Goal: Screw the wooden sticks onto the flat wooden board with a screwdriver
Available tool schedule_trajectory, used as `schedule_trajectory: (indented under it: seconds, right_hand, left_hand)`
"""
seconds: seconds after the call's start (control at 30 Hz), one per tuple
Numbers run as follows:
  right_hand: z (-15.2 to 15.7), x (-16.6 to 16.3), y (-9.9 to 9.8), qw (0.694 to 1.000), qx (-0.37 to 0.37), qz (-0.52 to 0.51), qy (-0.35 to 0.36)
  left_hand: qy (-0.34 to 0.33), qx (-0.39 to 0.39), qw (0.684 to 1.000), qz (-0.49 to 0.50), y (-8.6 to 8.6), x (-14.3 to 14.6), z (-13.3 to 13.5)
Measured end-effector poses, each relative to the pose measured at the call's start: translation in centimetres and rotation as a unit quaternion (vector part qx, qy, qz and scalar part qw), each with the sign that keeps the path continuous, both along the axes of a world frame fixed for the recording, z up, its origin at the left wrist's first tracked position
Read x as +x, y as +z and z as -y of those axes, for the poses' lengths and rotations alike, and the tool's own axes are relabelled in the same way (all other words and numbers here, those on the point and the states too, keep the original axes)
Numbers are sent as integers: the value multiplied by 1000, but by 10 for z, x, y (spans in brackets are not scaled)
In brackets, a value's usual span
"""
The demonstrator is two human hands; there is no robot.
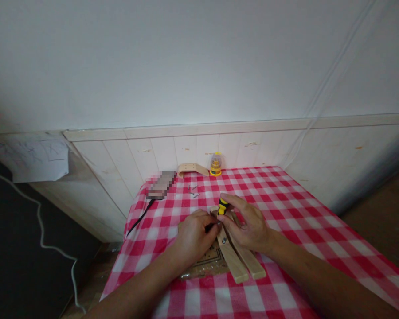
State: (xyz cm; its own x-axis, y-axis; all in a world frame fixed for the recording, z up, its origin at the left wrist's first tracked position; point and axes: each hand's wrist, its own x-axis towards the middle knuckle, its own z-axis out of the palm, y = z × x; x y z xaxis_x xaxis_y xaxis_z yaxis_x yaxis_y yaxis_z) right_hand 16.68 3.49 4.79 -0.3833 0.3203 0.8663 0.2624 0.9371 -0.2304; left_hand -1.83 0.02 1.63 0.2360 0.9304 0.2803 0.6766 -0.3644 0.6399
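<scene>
My right hand [249, 223] grips a yellow and black screwdriver [222, 206] by its handle, which stands nearly upright over the wooden pieces. Two long pale wooden bars [234, 261] lie side by side beneath my hands, angled toward me. A small metal fastener [224, 240] shows on the left bar. My left hand [197, 232] is closed near the screwdriver's lower end, thumb and forefinger together at the bars; what they pinch is hidden. Under the bars lies a brown printed piece [206, 266] with clear plastic on it.
Several loose screws [193, 193] lie beyond my hands on the checked tablecloth [292, 221]. A bent wooden piece [193, 168] and a yellow-based bit container [216, 165] stand by the wall. A blurred-out flat object [161, 185] with a black strap [141, 216] is at the back left.
</scene>
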Motion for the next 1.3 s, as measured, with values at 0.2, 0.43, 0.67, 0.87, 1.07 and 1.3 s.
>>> schedule_trajectory:
  seconds: [0.2, 0.43, 0.67, 0.87, 1.07, 1.3]
  right_hand:
    - [1, 1, -3, 1000, -12, 7, 3]
    - [-2, 1, -8, 999, -32, -2, -8]
    - [-3, 1, -9, 999, -32, -7, -17]
    - [-4, 2, -8, 999, -42, -1, -26]
    - [-5, 1, -7, 999, -34, -10, -32]
    - [-5, 2, -5, 999, -32, -10, -25]
  left_hand:
    - [-6, -1, 1000, -3, -2, -1, -1]
    - [-6, -1, 1000, 13, 0, 0, -1]
    - [-5, -4, 1000, 11, 2, 1, 0]
    - [-4, -6, 1000, 9, 0, 0, 0]
    - [-6, -3, 1000, 14, 1, 0, 0]
    - [-5, -2, 1000, 8, 1, 1, 0]
